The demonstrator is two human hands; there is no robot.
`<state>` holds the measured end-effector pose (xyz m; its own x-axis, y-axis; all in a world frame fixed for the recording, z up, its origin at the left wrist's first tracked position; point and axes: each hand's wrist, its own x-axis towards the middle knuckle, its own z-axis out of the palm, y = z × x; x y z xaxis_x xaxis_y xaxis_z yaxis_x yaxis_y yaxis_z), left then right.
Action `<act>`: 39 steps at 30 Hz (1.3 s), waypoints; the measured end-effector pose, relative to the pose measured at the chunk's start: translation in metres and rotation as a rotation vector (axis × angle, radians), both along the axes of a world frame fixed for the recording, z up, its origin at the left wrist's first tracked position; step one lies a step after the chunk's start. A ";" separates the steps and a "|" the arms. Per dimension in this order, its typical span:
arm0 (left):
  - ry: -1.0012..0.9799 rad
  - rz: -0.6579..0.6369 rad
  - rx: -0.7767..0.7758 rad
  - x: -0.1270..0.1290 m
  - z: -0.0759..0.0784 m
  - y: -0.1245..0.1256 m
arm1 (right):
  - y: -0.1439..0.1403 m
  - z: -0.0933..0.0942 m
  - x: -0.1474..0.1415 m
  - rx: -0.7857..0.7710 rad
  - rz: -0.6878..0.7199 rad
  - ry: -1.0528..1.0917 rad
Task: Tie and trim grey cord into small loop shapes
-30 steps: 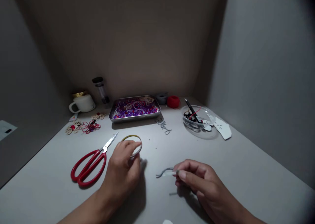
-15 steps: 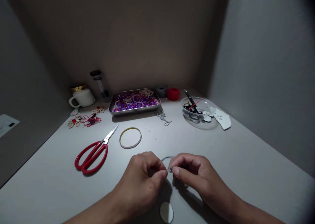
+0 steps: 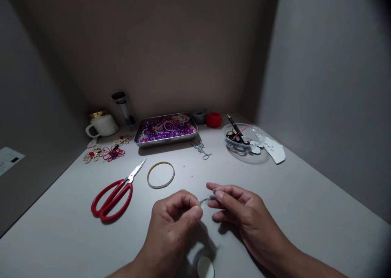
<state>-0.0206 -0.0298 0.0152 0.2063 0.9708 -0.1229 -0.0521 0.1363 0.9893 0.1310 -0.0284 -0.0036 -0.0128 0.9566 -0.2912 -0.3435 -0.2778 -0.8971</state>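
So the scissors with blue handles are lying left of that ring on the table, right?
Not quite: the head view shows the scissors have red handles, not blue. They do lie left of the ring on the table.

A craft desk: bead tray [image 3: 166,130], red scissors [image 3: 114,192], thread spool [image 3: 214,119].

**Around your work on the surface**

Toward the left edge you have red scissors [image 3: 113,193], with a yellow ring [image 3: 161,175] just beside their tips. Along the back edge sit a white mug [image 3: 102,126], a steel tray [image 3: 143,141] of purple beads and a red thread spool [image 3: 214,119]. Near the back right corner stands a glass bowl [image 3: 244,151].
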 end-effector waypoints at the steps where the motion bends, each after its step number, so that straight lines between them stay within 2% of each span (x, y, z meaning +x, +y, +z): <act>1: -0.054 -0.015 0.006 0.000 -0.001 -0.001 | 0.000 -0.001 0.000 0.012 0.006 -0.008; 4: -0.184 -0.086 -0.048 0.004 -0.005 0.000 | 0.000 -0.003 0.000 0.066 0.054 -0.044; 7: -0.206 -0.102 -0.107 0.009 -0.008 0.002 | 0.000 -0.006 -0.001 0.103 0.082 -0.061; 15: -0.034 0.021 -0.113 0.013 -0.011 0.010 | -0.001 -0.005 -0.001 0.133 0.119 -0.133; 19: 0.051 0.042 -0.117 0.012 -0.008 0.011 | -0.001 -0.005 -0.002 0.170 0.130 -0.191; 24: 0.124 0.051 -0.105 0.014 -0.004 0.011 | -0.003 -0.007 -0.004 0.288 0.116 -0.261; 34: 0.284 0.104 -0.002 0.015 -0.008 0.011 | -0.006 -0.008 -0.002 0.485 0.053 -0.397; 36: 0.263 0.095 -0.029 0.016 -0.008 0.010 | -0.006 -0.006 -0.002 0.509 0.041 -0.428; 39: 0.086 0.029 -0.108 0.017 -0.009 0.009 | -0.004 -0.004 0.000 0.593 -0.021 -0.482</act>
<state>-0.0037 -0.0204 0.0060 0.1625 0.9564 -0.2426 0.0270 0.2415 0.9700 0.1306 -0.0328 -0.0081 0.0053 0.9530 0.3029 0.1239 0.2999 -0.9459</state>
